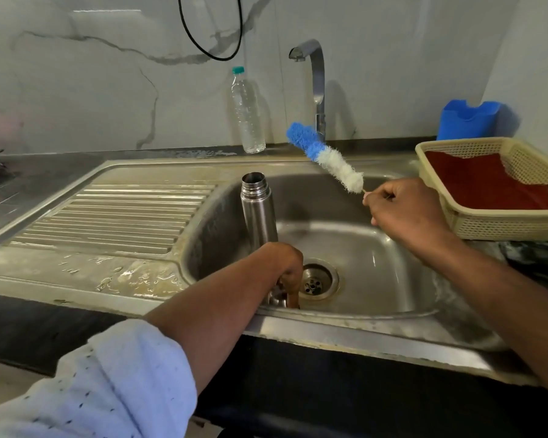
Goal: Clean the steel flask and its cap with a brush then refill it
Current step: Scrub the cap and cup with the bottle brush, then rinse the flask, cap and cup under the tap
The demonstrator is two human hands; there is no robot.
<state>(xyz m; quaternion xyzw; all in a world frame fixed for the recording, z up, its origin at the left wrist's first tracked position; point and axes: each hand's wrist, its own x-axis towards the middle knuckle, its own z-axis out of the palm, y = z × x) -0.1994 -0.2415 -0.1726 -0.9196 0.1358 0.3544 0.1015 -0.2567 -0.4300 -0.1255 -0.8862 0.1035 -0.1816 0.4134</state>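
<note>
Head view: the left hand (285,267) grips the open steel flask (259,210) upright in the sink (377,257); the right hand (402,210) pinches the bottle brush (326,156) raised. Next, the brush must enter the flask mouth.

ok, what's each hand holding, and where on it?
Left hand grips the steel flask at its lower body, upright in the sink. Right hand pinches the brush by its thin handle, just below the bristles.
</note>
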